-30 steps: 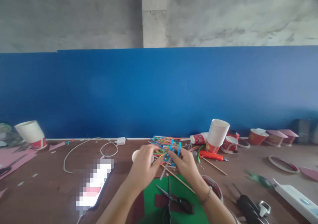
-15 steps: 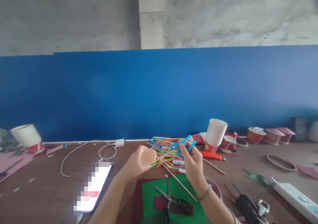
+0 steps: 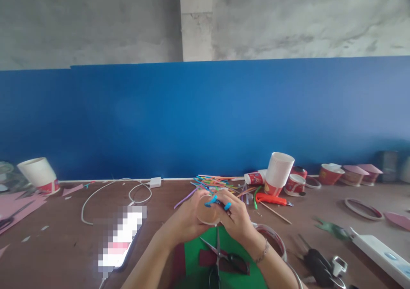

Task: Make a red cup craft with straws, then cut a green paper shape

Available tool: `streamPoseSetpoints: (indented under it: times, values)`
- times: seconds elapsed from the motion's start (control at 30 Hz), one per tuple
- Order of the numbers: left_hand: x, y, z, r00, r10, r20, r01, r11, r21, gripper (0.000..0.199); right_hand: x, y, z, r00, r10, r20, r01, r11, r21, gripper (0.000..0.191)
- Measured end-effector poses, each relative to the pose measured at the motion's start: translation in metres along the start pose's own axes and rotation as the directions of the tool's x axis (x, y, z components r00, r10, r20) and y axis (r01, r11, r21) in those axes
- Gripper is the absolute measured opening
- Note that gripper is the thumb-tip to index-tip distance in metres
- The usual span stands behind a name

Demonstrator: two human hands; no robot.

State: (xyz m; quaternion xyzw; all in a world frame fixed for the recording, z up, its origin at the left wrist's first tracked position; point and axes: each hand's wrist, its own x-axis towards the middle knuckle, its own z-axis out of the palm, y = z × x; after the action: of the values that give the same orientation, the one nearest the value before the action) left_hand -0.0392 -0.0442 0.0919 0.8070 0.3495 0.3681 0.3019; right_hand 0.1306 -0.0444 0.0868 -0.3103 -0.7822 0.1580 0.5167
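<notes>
My left hand (image 3: pixel 187 216) is wrapped round a small paper cup (image 3: pixel 207 215), its round tan end facing me. Against the cup's right side rests my right hand (image 3: pixel 238 218), closed on a bent blue pipe cleaner (image 3: pixel 210 201). Its blue ends stick out at the cup's upper rim and between my fingers; the middle is hidden. Just below both hands, black-handled scissors (image 3: pixel 218 255) lie spread on a green sheet (image 3: pixel 192 259). Behind them is a pile of colourful pipe cleaners (image 3: pixel 214 181).
Stacked white cups (image 3: pixel 279 169) and an orange utility knife (image 3: pixel 271 199) lie right of the pile. A phone (image 3: pixel 123 242) with its cable is at left. A tape roll (image 3: pixel 272 237), a glue gun (image 3: pixel 320 265) and a power strip (image 3: pixel 381 255) sit to the right.
My hands have come together: the cup has moved right, and the blue pipe cleaner has moved down and left to the cup. The pile behind is now less covered.
</notes>
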Motion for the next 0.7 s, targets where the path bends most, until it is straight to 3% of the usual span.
streamPoseSetpoints:
  times: [0.7]
  values:
    - [-0.001, -0.0018, -0.0019, 0.999, 0.028, 0.029, -0.029, 0.999, 0.04, 0.055, 0.0012, 0.003, -0.0026, 0.999, 0.011, 0.034, -0.011, 1.0, 0.0, 0.013]
